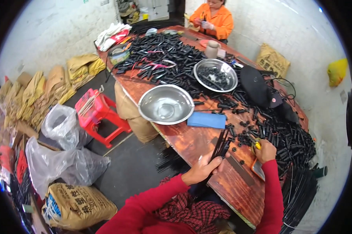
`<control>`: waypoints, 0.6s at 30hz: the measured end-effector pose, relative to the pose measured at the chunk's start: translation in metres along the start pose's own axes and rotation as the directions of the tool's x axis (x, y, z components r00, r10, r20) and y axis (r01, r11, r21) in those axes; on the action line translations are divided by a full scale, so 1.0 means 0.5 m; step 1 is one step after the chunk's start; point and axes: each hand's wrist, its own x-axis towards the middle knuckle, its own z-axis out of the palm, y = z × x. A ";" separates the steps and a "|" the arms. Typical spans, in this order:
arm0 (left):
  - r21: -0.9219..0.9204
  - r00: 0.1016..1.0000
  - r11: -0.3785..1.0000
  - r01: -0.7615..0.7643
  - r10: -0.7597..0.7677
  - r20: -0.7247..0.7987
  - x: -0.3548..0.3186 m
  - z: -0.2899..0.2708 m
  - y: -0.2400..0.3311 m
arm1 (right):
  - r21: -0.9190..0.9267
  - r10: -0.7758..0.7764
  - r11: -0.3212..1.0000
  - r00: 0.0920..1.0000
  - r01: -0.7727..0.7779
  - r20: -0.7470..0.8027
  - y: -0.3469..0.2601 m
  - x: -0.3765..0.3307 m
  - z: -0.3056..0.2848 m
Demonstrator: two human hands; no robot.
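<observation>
A worker in red sleeves, whom I watch from afar, clasps a bundle of black rods [220, 145] in the left hand [207, 167] by the near edge of a reddish wooden table [230, 188]. The right hand [266, 151] is closed around a yellow-handled tool [258, 145]; I cannot make out its kind. Small black pieces [244, 139] lie loose on the wood between and beyond the hands, and a heap of black tubes [283, 138] spreads to the right. Farther up the table I see a blue slab [206, 120] beside a shiny metal basin [166, 101]; a second basin [233, 77] holds more black parts. At the far end is a co-worker [215, 17] in orange.
</observation>
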 end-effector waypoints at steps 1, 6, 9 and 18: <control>0.003 1.000 1.000 -0.003 0.003 0.022 0.003 0.001 -0.001 | 0.009 0.001 1.000 1.000 -0.001 -0.019 0.003 -0.002 -0.002; 0.039 1.000 0.999 -0.009 0.009 0.020 0.017 0.003 -0.005 | 0.009 0.055 0.998 0.998 -0.055 -0.033 0.006 -0.005 -0.016; 0.046 0.999 0.998 -0.045 0.044 0.020 0.020 0.007 -0.003 | 0.064 0.037 0.997 0.996 -0.031 -0.087 0.010 -0.001 -0.021; 0.060 0.997 0.997 -0.054 0.051 0.050 0.002 0.022 -0.001 | 0.060 0.105 0.993 0.991 -0.100 -0.080 0.001 -0.019 -0.035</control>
